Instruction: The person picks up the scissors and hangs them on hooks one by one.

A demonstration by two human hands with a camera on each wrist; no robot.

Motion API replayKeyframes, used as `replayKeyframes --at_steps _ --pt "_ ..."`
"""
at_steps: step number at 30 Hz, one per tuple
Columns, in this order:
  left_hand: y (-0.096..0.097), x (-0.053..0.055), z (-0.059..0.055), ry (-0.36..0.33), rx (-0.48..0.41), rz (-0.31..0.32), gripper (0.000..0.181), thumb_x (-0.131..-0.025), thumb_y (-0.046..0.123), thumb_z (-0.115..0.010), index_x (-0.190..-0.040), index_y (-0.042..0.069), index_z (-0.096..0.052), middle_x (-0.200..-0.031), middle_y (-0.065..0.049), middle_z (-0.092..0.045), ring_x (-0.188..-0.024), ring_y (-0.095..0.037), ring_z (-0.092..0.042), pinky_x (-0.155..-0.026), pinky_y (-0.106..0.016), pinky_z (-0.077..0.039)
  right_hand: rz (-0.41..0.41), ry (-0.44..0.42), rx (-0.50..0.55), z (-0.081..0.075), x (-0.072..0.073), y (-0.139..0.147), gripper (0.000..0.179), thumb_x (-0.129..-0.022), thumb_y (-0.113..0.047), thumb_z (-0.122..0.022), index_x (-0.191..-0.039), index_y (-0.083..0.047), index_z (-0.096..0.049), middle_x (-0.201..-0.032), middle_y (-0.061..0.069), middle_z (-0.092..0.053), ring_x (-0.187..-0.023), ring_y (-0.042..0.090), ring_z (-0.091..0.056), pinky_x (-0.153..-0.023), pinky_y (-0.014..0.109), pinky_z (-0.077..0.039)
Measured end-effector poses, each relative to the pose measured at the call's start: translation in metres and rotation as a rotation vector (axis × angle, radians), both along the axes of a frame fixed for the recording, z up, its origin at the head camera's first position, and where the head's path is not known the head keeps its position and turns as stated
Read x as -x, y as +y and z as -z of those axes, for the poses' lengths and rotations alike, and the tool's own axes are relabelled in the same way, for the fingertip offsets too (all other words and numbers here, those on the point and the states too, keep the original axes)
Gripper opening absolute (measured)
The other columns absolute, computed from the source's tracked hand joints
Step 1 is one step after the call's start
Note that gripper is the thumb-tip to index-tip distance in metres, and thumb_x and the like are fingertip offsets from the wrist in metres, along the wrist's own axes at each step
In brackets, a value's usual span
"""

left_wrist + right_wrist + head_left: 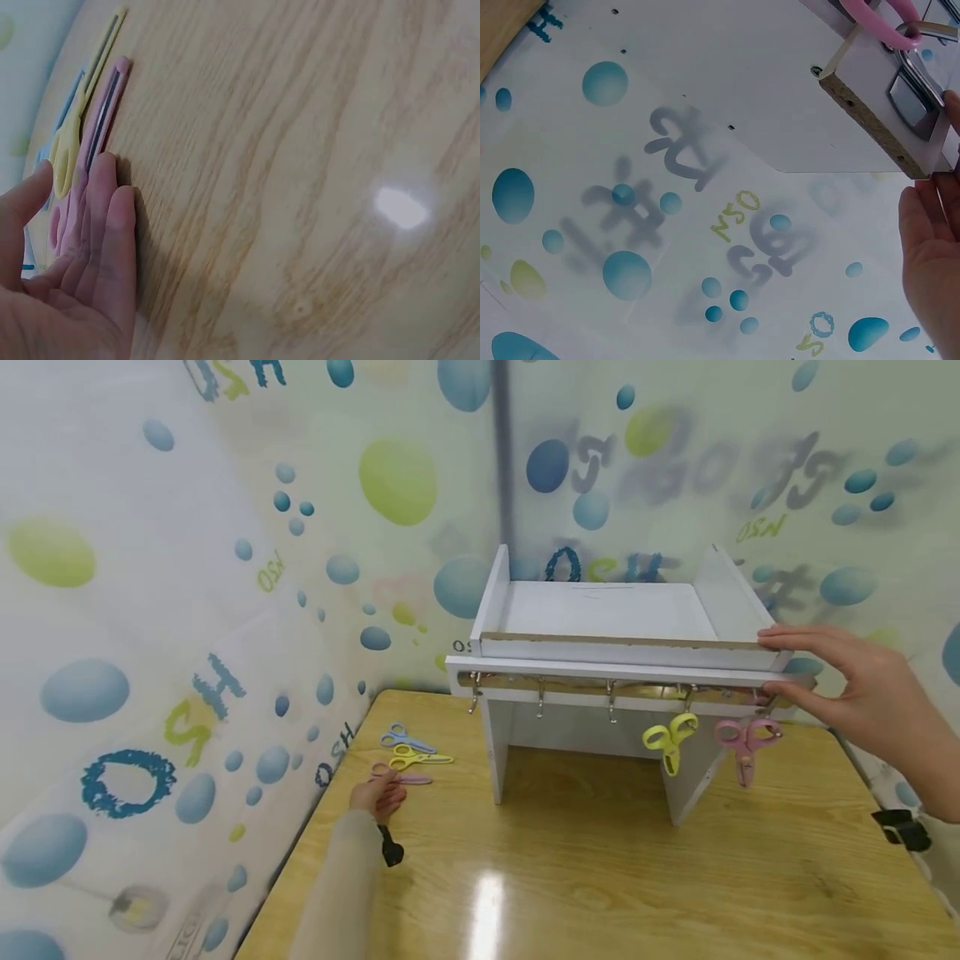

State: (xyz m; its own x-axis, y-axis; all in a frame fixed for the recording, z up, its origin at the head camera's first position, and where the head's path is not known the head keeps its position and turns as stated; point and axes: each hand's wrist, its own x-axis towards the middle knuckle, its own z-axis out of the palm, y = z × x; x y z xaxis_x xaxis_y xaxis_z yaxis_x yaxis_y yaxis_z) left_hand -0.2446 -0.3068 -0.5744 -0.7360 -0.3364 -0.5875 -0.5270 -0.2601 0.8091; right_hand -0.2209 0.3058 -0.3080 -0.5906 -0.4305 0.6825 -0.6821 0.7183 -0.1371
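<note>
On the table's left side, my left hand [378,795] touches the handle end of pink scissors [416,779]. In the left wrist view its fingers [105,225] lie extended along those scissors, with the thumb apart near the handle of yellow scissors [69,142]. Blue scissors [408,742] lie just behind the yellow pair. My right hand [862,693] holds the right end of a white shelf [600,650], fingers on the upper edge and thumb lower at the hook rail [573,685]. Another yellow pair of scissors [672,762] and another pink pair [744,753] hang from the rail's right hooks.
The shelf stands on two side panels [495,752] on the wooden table [585,877]. Bare hooks [612,702] line the rail's left and middle. A patterned wall covering [397,481] closes off the left and back.
</note>
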Motion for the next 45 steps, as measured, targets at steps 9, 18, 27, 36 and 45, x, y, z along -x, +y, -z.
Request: replayKeyframes --at_steps 9,18,27,36,45 --pt "-0.005 0.012 0.014 0.021 0.225 0.086 0.033 -0.091 0.029 -0.07 -0.096 -0.004 -0.071 -0.056 0.002 -0.068 -0.05 -0.007 -0.067 -0.051 -0.021 -0.056 -0.009 0.003 -0.003 -0.002 0.0 -0.002 0.047 -0.087 -0.025 -0.076 -0.13 -0.007 -0.065 -0.138 -0.015 -0.055 -0.132 -0.023 -0.031 -0.101 -0.006 -0.023" --pt "-0.004 0.012 0.011 -0.02 0.391 0.198 0.037 -0.091 0.027 -0.07 -0.1 -0.008 -0.069 -0.058 0.0 -0.067 -0.047 -0.008 -0.064 -0.05 -0.023 -0.056 -0.03 0.0 0.008 0.0 -0.002 -0.003 0.048 -0.089 -0.034 -0.071 -0.128 -0.006 -0.066 -0.138 -0.017 -0.054 -0.133 -0.021 -0.033 -0.103 -0.005 -0.025" --pt "0.003 0.011 -0.006 -0.089 0.472 0.288 0.029 -0.093 0.017 -0.064 -0.104 -0.009 -0.068 -0.06 0.0 -0.068 -0.049 -0.008 -0.064 -0.051 -0.023 -0.055 0.013 -0.001 -0.008 0.0 -0.003 -0.004 0.06 -0.073 0.0 -0.084 -0.129 -0.009 -0.066 -0.134 0.01 -0.064 -0.131 -0.025 -0.03 -0.098 -0.008 -0.023" --pt "0.002 0.01 -0.007 -0.111 0.529 0.339 0.029 -0.089 0.016 -0.064 -0.106 -0.008 -0.066 -0.057 0.001 -0.066 -0.051 -0.006 -0.063 -0.053 -0.024 -0.055 0.026 0.004 -0.001 0.002 -0.002 -0.003 0.052 -0.077 -0.009 -0.083 -0.127 -0.007 -0.067 -0.131 0.008 -0.064 -0.131 -0.025 -0.029 -0.099 -0.009 -0.022" --pt "0.004 0.005 -0.006 -0.091 0.614 0.363 0.031 -0.085 0.018 -0.064 -0.103 -0.007 -0.067 -0.055 0.004 -0.064 -0.052 -0.007 -0.061 -0.052 -0.022 -0.051 0.037 -0.009 0.004 0.0 -0.004 -0.005 0.056 -0.075 -0.005 -0.084 -0.128 -0.007 -0.066 -0.127 0.023 -0.065 -0.129 -0.027 -0.027 -0.099 -0.009 -0.02"
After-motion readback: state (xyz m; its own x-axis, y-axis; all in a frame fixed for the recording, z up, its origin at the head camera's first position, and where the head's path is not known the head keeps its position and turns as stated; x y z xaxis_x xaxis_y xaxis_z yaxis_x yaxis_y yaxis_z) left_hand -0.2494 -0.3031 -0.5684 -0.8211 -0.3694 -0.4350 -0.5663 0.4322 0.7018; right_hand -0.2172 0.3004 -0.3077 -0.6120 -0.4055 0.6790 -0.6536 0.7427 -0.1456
